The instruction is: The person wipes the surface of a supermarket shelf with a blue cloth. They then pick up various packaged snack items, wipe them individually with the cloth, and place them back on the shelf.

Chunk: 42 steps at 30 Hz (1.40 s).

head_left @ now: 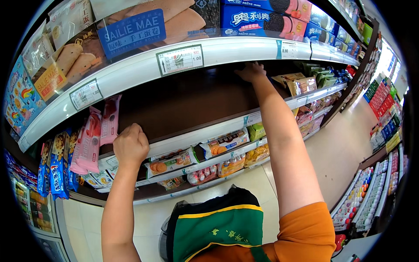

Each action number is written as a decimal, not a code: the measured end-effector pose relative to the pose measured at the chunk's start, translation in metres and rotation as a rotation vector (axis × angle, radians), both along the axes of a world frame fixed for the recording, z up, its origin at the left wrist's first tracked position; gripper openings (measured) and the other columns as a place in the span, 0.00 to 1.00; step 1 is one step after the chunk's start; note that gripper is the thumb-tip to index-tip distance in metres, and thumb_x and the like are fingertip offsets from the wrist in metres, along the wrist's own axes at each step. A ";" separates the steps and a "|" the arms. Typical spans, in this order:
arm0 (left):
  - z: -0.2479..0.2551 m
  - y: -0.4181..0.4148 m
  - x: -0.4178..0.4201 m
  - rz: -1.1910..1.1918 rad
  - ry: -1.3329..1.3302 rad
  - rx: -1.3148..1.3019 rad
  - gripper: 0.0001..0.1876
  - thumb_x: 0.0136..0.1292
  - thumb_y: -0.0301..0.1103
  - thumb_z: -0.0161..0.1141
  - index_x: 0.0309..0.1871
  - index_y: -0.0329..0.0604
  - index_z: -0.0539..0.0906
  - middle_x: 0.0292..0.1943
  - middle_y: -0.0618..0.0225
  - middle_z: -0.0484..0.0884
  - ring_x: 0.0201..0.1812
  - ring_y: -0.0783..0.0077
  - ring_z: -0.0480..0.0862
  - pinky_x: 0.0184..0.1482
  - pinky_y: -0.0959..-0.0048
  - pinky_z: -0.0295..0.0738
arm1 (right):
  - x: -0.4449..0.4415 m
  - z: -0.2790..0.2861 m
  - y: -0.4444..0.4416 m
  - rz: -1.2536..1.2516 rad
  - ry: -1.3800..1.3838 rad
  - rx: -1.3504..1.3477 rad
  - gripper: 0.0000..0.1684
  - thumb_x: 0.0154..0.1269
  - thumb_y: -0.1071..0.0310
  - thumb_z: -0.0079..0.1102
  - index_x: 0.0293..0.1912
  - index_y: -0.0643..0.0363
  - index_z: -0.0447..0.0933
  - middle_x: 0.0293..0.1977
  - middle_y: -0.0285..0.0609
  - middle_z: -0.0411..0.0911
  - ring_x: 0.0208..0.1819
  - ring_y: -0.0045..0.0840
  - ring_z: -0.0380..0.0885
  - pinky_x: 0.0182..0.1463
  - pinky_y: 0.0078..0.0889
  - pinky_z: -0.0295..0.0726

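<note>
My left hand (pixel 131 144) is curled into a loose fist at the front lip of a dark brown shelf (pixel 190 101); whether its fingers grip the lip or hold anything is hidden. Just left of it stand pink snack packets (pixel 110 119), with another pink packet (pixel 89 140) leaning out over the edge. My right hand (pixel 252 71) reaches deep under the upper shelf, fingers spread near the back of the same shelf, with nothing visible in it. To its right lie beige snack packs (pixel 302 85) and green packs (pixel 325 78).
Overhead, a white shelf edge (pixel 229 49) with price tags carries egg roll boxes (pixel 131 29) and blue Oreo boxes (pixel 262 19). Blue cookie packs (pixel 59 163) hang out at the left. Lower shelves hold biscuit packs (pixel 172 162). An aisle with a bottle rack (pixel 356 196) lies right.
</note>
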<state>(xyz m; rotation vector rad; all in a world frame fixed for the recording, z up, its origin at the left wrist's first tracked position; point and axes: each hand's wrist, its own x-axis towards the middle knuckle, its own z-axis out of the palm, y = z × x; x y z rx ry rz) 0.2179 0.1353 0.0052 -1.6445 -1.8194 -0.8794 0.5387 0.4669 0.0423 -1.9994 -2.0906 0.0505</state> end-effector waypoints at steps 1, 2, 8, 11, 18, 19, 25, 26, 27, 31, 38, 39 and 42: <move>0.002 0.002 0.003 -0.006 -0.003 0.000 0.06 0.59 0.29 0.52 0.26 0.43 0.77 0.24 0.60 0.81 0.27 0.52 0.83 0.29 0.56 0.77 | -0.003 0.012 -0.022 0.017 -0.024 -0.041 0.48 0.59 0.30 0.60 0.73 0.43 0.66 0.75 0.47 0.59 0.75 0.50 0.56 0.73 0.52 0.64; 0.003 0.005 0.006 -0.015 -0.005 0.000 0.06 0.59 0.30 0.52 0.26 0.43 0.77 0.24 0.60 0.81 0.27 0.52 0.83 0.29 0.56 0.77 | -0.007 0.020 -0.041 0.031 -0.047 -0.083 0.48 0.59 0.31 0.61 0.73 0.41 0.65 0.75 0.47 0.58 0.75 0.51 0.56 0.74 0.53 0.63; 0.003 0.003 0.002 0.009 -0.046 -0.045 0.07 0.61 0.31 0.51 0.29 0.42 0.78 0.28 0.56 0.83 0.30 0.46 0.84 0.32 0.52 0.77 | -0.114 0.029 -0.196 0.482 -0.063 -0.118 0.40 0.62 0.41 0.58 0.71 0.42 0.69 0.71 0.48 0.65 0.72 0.47 0.61 0.73 0.54 0.65; 0.007 0.003 0.003 0.047 -0.076 -0.134 0.08 0.63 0.32 0.50 0.30 0.41 0.79 0.30 0.53 0.84 0.32 0.44 0.84 0.35 0.50 0.78 | -0.168 0.005 -0.245 0.886 0.157 -0.001 0.28 0.65 0.59 0.61 0.65 0.46 0.77 0.63 0.46 0.75 0.68 0.47 0.67 0.72 0.45 0.68; 0.001 0.001 -0.003 0.056 -0.089 -0.156 0.10 0.61 0.35 0.52 0.29 0.40 0.79 0.30 0.54 0.85 0.33 0.46 0.85 0.36 0.50 0.80 | -0.069 0.020 -0.187 0.556 -0.231 0.032 0.22 0.71 0.50 0.58 0.63 0.28 0.78 0.65 0.37 0.74 0.66 0.38 0.72 0.67 0.42 0.74; 0.001 0.001 -0.002 0.058 -0.084 -0.158 0.10 0.61 0.35 0.52 0.29 0.40 0.79 0.30 0.54 0.85 0.33 0.46 0.85 0.36 0.50 0.80 | -0.041 0.023 -0.170 0.405 -0.233 -0.011 0.21 0.72 0.51 0.56 0.63 0.29 0.78 0.64 0.38 0.75 0.67 0.37 0.72 0.67 0.42 0.75; 0.003 0.001 0.002 -0.015 -0.055 -0.084 0.06 0.61 0.31 0.53 0.30 0.42 0.78 0.27 0.56 0.83 0.31 0.48 0.84 0.32 0.51 0.78 | 0.051 -0.012 -0.045 0.206 -0.114 0.266 0.21 0.68 0.62 0.51 0.56 0.53 0.82 0.55 0.51 0.81 0.58 0.42 0.79 0.61 0.46 0.77; 0.002 0.001 0.001 -0.018 -0.056 -0.074 0.06 0.61 0.31 0.53 0.30 0.42 0.78 0.27 0.56 0.83 0.31 0.48 0.84 0.32 0.51 0.78 | 0.026 -0.011 -0.043 0.240 -0.056 0.253 0.21 0.67 0.62 0.54 0.56 0.53 0.82 0.55 0.52 0.81 0.58 0.43 0.79 0.63 0.44 0.76; 0.002 0.002 0.002 -0.024 -0.056 -0.064 0.06 0.61 0.31 0.53 0.29 0.43 0.78 0.27 0.56 0.82 0.31 0.48 0.84 0.32 0.51 0.78 | -0.003 -0.009 -0.044 0.269 0.003 0.239 0.21 0.66 0.61 0.57 0.56 0.54 0.82 0.56 0.53 0.80 0.58 0.44 0.79 0.65 0.42 0.76; -0.004 -0.004 -0.010 -0.029 -0.087 -0.020 0.04 0.62 0.30 0.53 0.32 0.43 0.77 0.28 0.57 0.83 0.32 0.48 0.83 0.34 0.53 0.77 | -0.165 -0.014 -0.128 0.806 0.071 0.141 0.21 0.72 0.59 0.50 0.59 0.54 0.80 0.62 0.50 0.77 0.65 0.45 0.73 0.71 0.39 0.68; 0.001 -0.001 -0.013 -0.278 -0.184 0.301 0.07 0.63 0.21 0.50 0.41 0.38 0.76 0.39 0.57 0.78 0.41 0.48 0.80 0.42 0.59 0.75 | -0.164 0.017 -0.254 1.206 0.359 -0.100 0.14 0.68 0.68 0.60 0.51 0.63 0.76 0.49 0.51 0.80 0.52 0.47 0.76 0.59 0.37 0.75; 0.001 -0.002 -0.008 -0.325 -0.180 0.268 0.07 0.62 0.21 0.50 0.41 0.38 0.76 0.39 0.57 0.78 0.41 0.48 0.80 0.42 0.59 0.75 | -0.147 0.006 -0.261 1.224 0.321 0.075 0.14 0.65 0.69 0.62 0.49 0.63 0.76 0.49 0.51 0.79 0.53 0.48 0.76 0.59 0.41 0.75; -0.002 -0.005 -0.009 -0.296 -0.139 0.185 0.04 0.62 0.25 0.52 0.37 0.41 0.78 0.34 0.60 0.80 0.38 0.51 0.82 0.39 0.59 0.77 | -0.093 -0.013 -0.247 1.176 0.091 0.387 0.23 0.51 0.79 0.59 0.50 0.58 0.79 0.54 0.46 0.77 0.57 0.47 0.75 0.61 0.47 0.76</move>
